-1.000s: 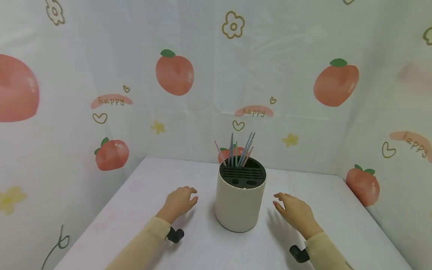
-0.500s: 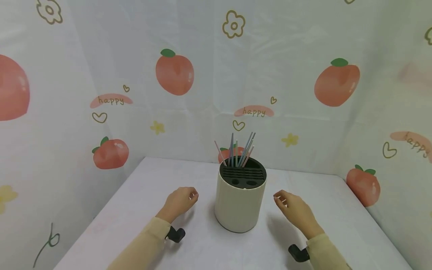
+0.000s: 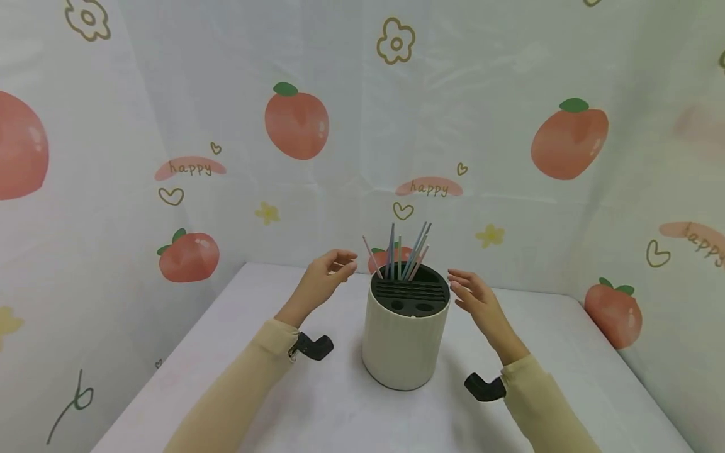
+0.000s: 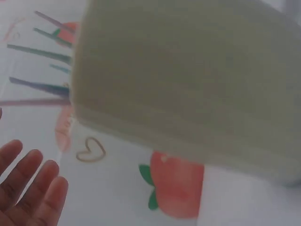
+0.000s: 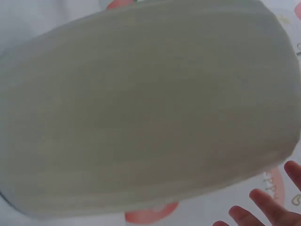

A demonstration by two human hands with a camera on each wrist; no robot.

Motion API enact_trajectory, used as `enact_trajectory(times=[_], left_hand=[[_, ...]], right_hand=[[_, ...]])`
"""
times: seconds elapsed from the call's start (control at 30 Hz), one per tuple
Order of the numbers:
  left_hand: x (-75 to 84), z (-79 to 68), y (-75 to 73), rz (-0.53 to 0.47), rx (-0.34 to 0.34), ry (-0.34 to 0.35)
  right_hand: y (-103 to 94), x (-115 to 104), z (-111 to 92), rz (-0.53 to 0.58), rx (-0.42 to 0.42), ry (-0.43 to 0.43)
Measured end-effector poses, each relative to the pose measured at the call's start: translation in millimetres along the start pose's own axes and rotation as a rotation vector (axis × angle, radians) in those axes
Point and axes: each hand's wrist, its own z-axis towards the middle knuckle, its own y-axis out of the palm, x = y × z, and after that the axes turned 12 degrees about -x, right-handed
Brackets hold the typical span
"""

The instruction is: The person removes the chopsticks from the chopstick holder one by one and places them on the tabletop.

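Observation:
A cream cylindrical holder point(image 3: 401, 349) with a black slotted insert point(image 3: 410, 293) stands upright at the middle of the table. Several thin pastel sticks point(image 3: 392, 255) lean out of its rear opening. Up at rim height on the left is my left hand point(image 3: 317, 283), its fingers loosely bent and holding nothing. Opposite it, my right hand point(image 3: 483, 307) is raised with its fingertips close by the rim. Relaxed, spread fingers point(image 4: 40, 188) show beside the holder's top end in the left wrist view. Bare fingers point(image 5: 265, 202) also appear near the rim in the right wrist view.
The white tabletop point(image 3: 317, 402) ends at a white curtain point(image 3: 340, 38) printed with peaches, hearts and flowers, which surrounds the back and sides. A black wrist mount point(image 3: 314, 347) sticks out below the left sleeve, and another black mount point(image 3: 484, 387) below the right.
Both hands have lifted from low beside the holder and moved forward to the level of its rim. Their fingers have spread apart. The holder and sticks stay in place.

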Motion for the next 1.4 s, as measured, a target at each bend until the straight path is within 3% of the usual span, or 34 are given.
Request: enact_trajectory(times=[0.13, 0.27, 0.8, 1.4], left_hand=[[11.5, 10.7, 0.2, -0.226, -0.02, 0.049], [17.7, 16.8, 2.7, -0.326, -0.027, 0.064], [21.8, 24.7, 14.1, -0.392, -0.044, 0.097], [17.8, 30.2, 17.9, -0.45, -0.03, 0.125]], right_hand=[[5.9, 1, 9, 0.114, -0.022, 0.028], [11.6, 3, 13, 0.155, -0.025, 0.055], [17.1, 7, 14, 0.207, -0.028, 0.086], [18.3, 7, 13, 0.192, -0.013, 0.105]])
